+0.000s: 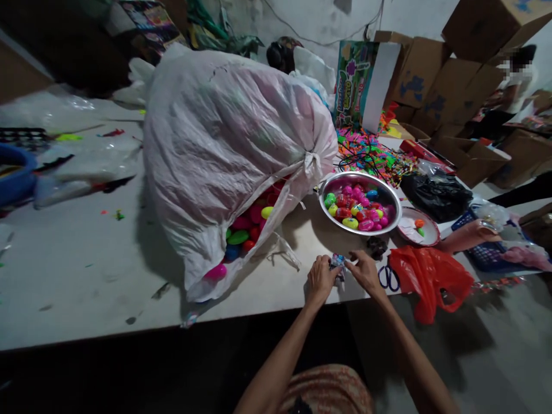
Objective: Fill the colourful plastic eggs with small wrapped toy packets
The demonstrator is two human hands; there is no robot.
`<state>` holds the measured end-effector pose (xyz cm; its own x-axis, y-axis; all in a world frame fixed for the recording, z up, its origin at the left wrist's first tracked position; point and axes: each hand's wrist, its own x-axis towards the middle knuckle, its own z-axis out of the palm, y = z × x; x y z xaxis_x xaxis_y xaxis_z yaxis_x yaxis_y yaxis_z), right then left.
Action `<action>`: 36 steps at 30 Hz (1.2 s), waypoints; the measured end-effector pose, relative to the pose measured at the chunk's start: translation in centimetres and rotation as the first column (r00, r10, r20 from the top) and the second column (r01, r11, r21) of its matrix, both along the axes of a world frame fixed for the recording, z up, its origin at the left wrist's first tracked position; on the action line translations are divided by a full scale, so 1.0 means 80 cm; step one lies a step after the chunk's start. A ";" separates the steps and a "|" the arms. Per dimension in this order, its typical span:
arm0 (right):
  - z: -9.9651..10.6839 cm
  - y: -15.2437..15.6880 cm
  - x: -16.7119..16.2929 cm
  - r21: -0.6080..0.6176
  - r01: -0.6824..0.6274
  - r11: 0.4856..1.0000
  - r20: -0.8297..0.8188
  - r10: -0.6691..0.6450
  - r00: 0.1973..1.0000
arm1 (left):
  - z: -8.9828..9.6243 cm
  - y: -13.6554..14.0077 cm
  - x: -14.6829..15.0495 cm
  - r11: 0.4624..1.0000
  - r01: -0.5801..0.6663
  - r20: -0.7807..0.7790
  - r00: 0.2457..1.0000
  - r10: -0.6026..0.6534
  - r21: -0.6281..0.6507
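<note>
White table (86, 287); sack (233, 115) left of metal bowl (366, 233), cartons (425, 69) and wall (314, 20) behind; before it, left hand (319, 280) and right hand (365, 271) grip 1 apparently plastic packet (338, 262).

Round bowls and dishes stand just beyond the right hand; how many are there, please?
2: the silver bowl of colourful eggs, near the large white sack, and the red-rimmed dish beside it, just beyond the red bag. A smaller one could be hidden under that bag.
</note>
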<state>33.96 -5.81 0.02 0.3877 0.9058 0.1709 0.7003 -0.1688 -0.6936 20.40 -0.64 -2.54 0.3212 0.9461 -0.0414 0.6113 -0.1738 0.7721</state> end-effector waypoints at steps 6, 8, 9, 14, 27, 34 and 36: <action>-0.043 -0.010 -0.013 -0.009 0.079 0.997 -0.166 -0.079 0.983 | -0.002 -0.001 -0.004 0.996 -0.067 0.145 0.988 0.058 0.055; -0.036 -0.006 -0.015 -0.013 0.112 0.994 -0.146 -0.113 0.983 | -0.004 0.001 -0.004 0.993 -0.114 0.267 0.957 0.114 -0.013; -0.032 -0.005 -0.016 0.001 0.121 0.993 -0.161 -0.119 0.980 | -0.004 0.002 -0.004 0.987 -0.130 0.347 0.925 0.155 -0.093; -0.010 0.002 -0.032 0.029 0.046 0.999 -0.576 -0.020 0.817 | 0.007 0.006 -0.024 0.810 0.039 0.648 0.623 0.438 -0.585; 0.012 0.044 -0.184 0.076 -0.352 0.933 -0.779 0.276 0.563 | 0.033 -0.014 -0.177 0.711 0.228 0.737 0.360 0.573 -0.665; 0.033 0.121 -0.291 -0.030 -0.571 0.820 0.062 0.572 0.818 | 0.032 -0.009 -0.268 0.720 -0.344 0.658 0.297 0.692 -0.602; 0.039 0.148 -0.324 -0.179 -0.597 0.782 0.239 0.624 0.744 | 0.034 -0.009 -0.288 0.674 -0.467 0.617 0.296 0.729 -0.573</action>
<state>8.08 5.99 3.18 -0.3036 0.9482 0.0937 0.8291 0.3114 -0.4644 -2.65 -1.37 0.18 -0.3126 0.8766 -0.3658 -0.3815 0.2369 0.8935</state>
